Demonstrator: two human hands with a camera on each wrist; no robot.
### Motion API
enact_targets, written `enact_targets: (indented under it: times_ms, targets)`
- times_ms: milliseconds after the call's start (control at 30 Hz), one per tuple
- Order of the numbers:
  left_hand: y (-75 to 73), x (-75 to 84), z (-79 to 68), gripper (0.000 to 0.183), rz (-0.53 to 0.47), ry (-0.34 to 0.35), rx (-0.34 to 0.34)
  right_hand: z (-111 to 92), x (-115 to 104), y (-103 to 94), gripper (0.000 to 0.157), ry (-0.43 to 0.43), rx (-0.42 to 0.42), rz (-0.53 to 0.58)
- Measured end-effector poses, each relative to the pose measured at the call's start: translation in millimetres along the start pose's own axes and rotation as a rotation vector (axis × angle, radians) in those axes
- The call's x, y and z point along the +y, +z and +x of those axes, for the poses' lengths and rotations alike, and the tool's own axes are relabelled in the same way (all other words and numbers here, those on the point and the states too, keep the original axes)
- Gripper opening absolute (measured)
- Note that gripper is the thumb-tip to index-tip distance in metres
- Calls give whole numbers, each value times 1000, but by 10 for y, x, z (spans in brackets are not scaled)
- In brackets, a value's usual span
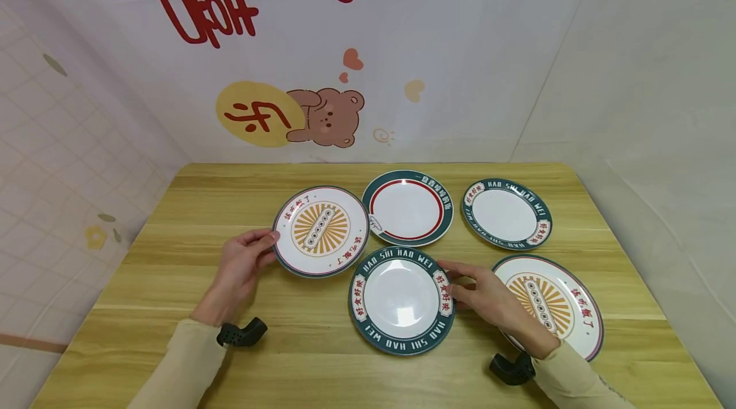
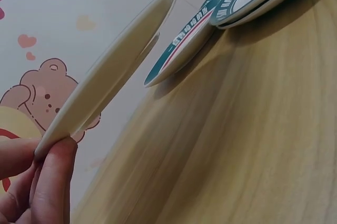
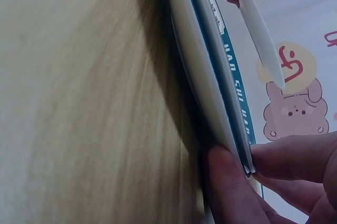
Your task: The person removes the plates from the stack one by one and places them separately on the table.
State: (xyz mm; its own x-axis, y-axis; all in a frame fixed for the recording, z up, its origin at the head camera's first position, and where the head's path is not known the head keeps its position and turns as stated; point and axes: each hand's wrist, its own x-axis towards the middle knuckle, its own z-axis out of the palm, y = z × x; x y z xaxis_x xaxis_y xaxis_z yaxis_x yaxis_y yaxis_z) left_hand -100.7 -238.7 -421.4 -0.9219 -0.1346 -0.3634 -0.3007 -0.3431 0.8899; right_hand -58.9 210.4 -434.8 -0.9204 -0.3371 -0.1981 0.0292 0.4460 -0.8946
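Observation:
A white plate with an orange sunburst is raised above the table, seen edge-on in the left wrist view. My left hand pinches it by its left rim. A green-rimmed plate lettered HAO SHI HAO WEI is at the centre front. My right hand pinches its right rim. In the right wrist view a second edge shows beneath that green-rimmed plate, so two plates appear stacked between thumb and fingers. Behind them lies a green-rimmed plate with a red ring.
Another HAO SHI HAO WEI plate lies at the back right of the wooden table. A second sunburst plate lies at the right, partly hidden by my right forearm. A printed cloth hangs behind the table.

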Motion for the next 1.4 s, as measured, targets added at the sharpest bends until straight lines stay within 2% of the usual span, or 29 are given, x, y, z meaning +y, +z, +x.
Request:
enact_targets:
  times_ms: [367,600,767,967,1233,1400]
  targets:
    - [-93,93,197,5,21,-6,19,-2,-6,0,47,-13,-11,7]
    - [-141,162,309,5,43,9,-32,-7,-15,-2,47,-4,-13,7]
    - [-174,229,391,6,97,8,-54,-8,-14,-6,47,6,-15,13]
    - [-218,301,497,9,141,-14,-85,-5,-7,-7,47,8,-16,7]
    - [-264,401,607,11,134,-62,-112,-5,-20,0,47,12,-13,15]
    - [-265,439,679,23,194,-79,-102,-6,-18,0,47,0,-7,12]
